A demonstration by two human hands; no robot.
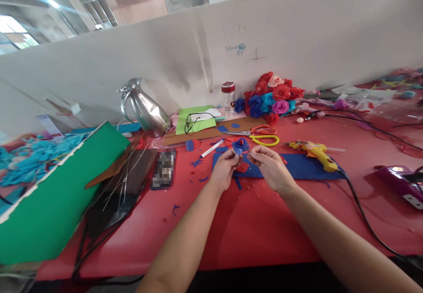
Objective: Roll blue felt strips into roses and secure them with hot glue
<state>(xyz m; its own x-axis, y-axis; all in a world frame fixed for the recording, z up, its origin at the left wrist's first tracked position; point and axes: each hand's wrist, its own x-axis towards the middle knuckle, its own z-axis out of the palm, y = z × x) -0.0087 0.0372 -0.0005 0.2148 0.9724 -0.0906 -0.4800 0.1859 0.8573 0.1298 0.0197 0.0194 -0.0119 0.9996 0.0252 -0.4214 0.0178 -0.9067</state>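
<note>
My left fingers (232, 155) pinch the flower (240, 145) from below, just over the left end of the blue sheet (297, 166). My right fingers (255, 153) are bunched shut against its side; I cannot tell if they grip it. I think a hard squeeze could squash the petals. The glue gun (317, 152) lies on the sheet's right end, and its tip could burn my right hand (269, 165).

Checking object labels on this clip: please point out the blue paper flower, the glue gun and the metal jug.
blue paper flower (238, 147): head view, on its blue petals.
glue gun (322, 156): head view, on the yellow body.
metal jug (147, 110): head view, on its shiny belly.
</note>
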